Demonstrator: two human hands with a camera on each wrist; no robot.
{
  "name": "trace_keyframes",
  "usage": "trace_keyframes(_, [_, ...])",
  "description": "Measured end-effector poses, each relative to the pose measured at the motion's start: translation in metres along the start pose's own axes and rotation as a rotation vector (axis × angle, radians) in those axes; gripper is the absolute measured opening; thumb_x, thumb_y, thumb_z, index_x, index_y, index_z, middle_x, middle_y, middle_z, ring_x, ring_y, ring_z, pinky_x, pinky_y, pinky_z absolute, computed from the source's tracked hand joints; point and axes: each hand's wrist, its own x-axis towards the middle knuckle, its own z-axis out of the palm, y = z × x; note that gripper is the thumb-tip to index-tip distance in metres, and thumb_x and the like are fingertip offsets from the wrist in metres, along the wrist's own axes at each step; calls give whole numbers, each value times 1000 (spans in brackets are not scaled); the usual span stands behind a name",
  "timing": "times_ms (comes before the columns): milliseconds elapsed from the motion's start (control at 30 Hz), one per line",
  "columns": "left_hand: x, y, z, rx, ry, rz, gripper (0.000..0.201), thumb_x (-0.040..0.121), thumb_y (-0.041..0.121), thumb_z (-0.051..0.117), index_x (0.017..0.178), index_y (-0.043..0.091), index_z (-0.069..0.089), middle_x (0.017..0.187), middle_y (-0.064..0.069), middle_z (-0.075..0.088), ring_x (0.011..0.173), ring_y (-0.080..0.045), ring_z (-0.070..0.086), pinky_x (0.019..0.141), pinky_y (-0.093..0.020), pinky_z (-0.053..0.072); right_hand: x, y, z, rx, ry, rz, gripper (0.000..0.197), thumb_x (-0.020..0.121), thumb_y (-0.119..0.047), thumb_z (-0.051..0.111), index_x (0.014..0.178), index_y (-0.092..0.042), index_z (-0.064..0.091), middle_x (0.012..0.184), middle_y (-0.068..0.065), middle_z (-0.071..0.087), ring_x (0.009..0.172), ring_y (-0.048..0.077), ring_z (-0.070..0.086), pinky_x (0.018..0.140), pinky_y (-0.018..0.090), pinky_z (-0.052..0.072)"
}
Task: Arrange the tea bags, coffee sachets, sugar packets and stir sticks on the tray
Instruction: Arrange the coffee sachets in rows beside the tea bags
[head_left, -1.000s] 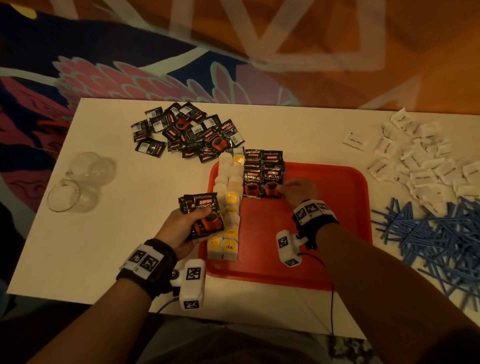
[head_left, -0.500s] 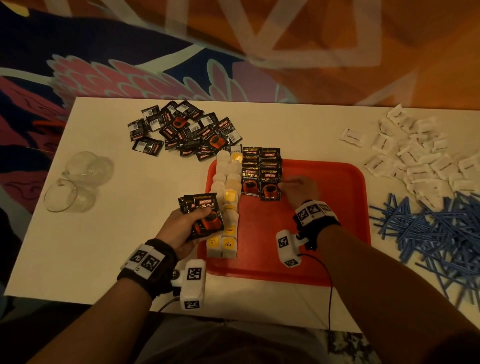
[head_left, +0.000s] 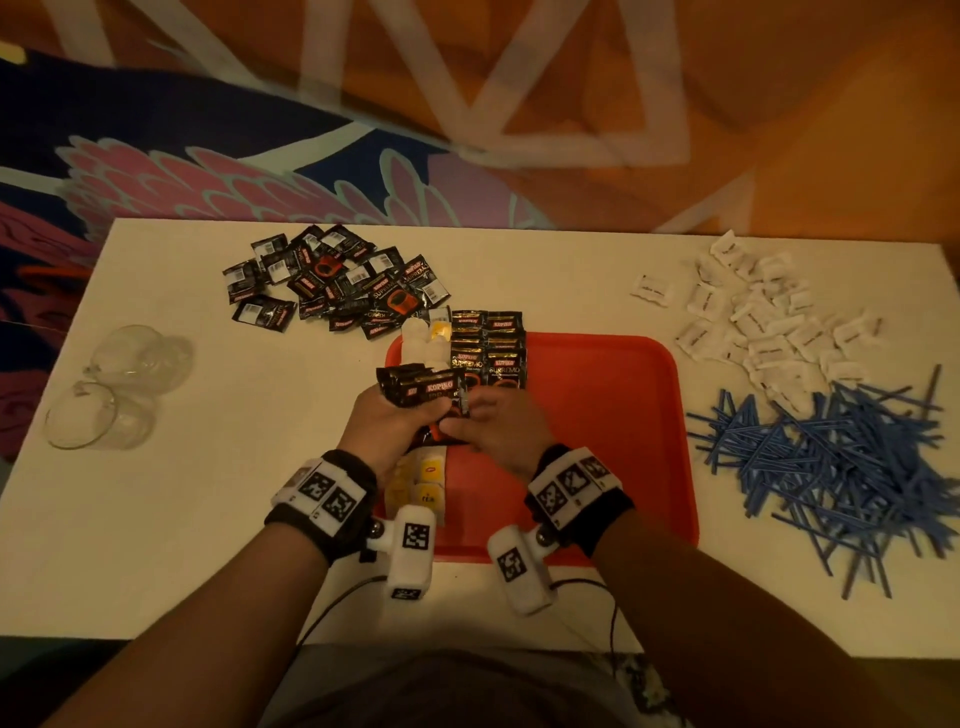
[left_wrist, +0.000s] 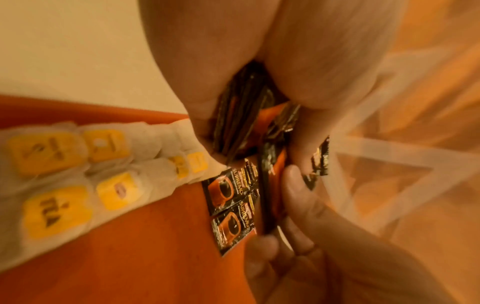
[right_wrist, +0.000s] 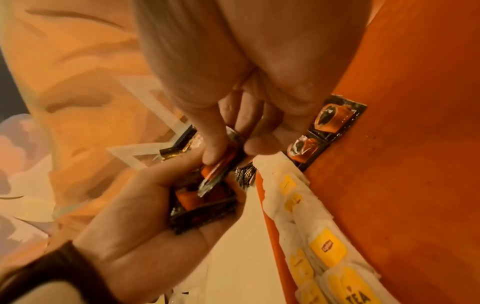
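My left hand (head_left: 387, 423) grips a stack of black coffee sachets (head_left: 423, 387) above the left part of the red tray (head_left: 613, 415). My right hand (head_left: 496, 426) meets it and pinches one sachet (right_wrist: 221, 164) off the stack between thumb and fingers. On the tray lie two columns of tea bags (head_left: 428, 483) with yellow tags along the left edge, and beside them rows of coffee sachets (head_left: 488, 348). In the left wrist view the stack (left_wrist: 241, 115) sits in my left fingers over the laid sachets (left_wrist: 228, 195).
A loose pile of coffee sachets (head_left: 332, 283) lies on the white table (head_left: 208, 519) behind the tray. White sugar packets (head_left: 763, 317) are scattered at the back right, blue stir sticks (head_left: 831, 457) heaped in front of them. Two clear glass cups (head_left: 104, 389) lie at the left.
My right hand left the laid sachets and came back to the left hand's stack. My left hand moved right, over the tray, and the right hand now pinches a sachet.
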Motion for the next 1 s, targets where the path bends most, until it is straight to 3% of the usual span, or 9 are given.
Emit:
trace_keyframes(100, [1,11,2,-65,27,21,21,77,17,81,95,27,77,105,-6,76,106,-26,70,99,-51,52,-4,2,-1,-139,56,-70,26,76,-20,81,100,-11,73,100,-1,73,90,6,65,81,22,52])
trace_keyframes(167, [3,16,2,-126,18,-5,20,79,11,77,94,25,78,105,-10,76,106,-31,70,97,-51,52,-10,1,-2,-158,67,-127,18,78,-13,79,96,-10,75,93,-4,72,75,-9,61,69,6,45])
trace_keyframes(233, [4,17,2,-141,-5,-41,20,83,4,73,97,19,76,103,-13,75,104,-35,70,91,-50,54,-13,1,-4,-155,66,-178,16,79,-8,78,95,-9,75,87,-4,71,66,-16,58,63,2,44])
trace_keyframes(467, [1,16,3,-164,-56,-147,14,91,2,63,102,9,70,87,-12,74,82,-29,71,64,-37,55,-19,0,-1,-176,46,-260,29,75,-6,81,103,-7,74,98,-1,71,78,-8,60,75,7,49])
trace_keyframes(633, [6,11,-2,-148,32,-189,15,93,12,66,108,12,70,101,-15,74,99,-34,69,87,-51,55,-18,7,-1,-307,55,-249,16,80,-12,77,97,-11,76,80,-11,63,68,-12,52,66,2,39])
trace_keyframes(733, [12,5,-11,-140,132,-172,15,92,21,70,106,14,70,96,-8,75,95,-30,71,86,-48,57,-13,15,-2,-309,60,-192,13,83,-13,75,95,-16,77,75,-20,60,66,-6,51,63,6,40])
trace_keyframes(833, [16,-1,-26,-151,219,-207,16,90,26,73,103,17,71,98,-9,75,97,-30,70,88,-50,56,2,26,-5,-329,85,-47,18,89,-20,69,106,-20,75,90,-18,66,80,-8,56,76,12,42])
trace_keyframes(900, [17,-4,-36,-179,223,-231,24,87,27,75,108,18,71,102,-10,75,102,-33,69,92,-54,55,14,33,-9,-358,145,68,26,93,-24,65,117,-18,70,112,-11,65,103,4,57,90,20,42])
trace_keyframes(1000, [16,-10,-49,-241,185,-246,43,81,25,79,119,11,67,104,-16,73,95,-32,70,86,-51,56,31,38,-12,-311,249,177,28,91,-25,67,119,-17,66,120,-2,66,107,12,59,86,22,44])
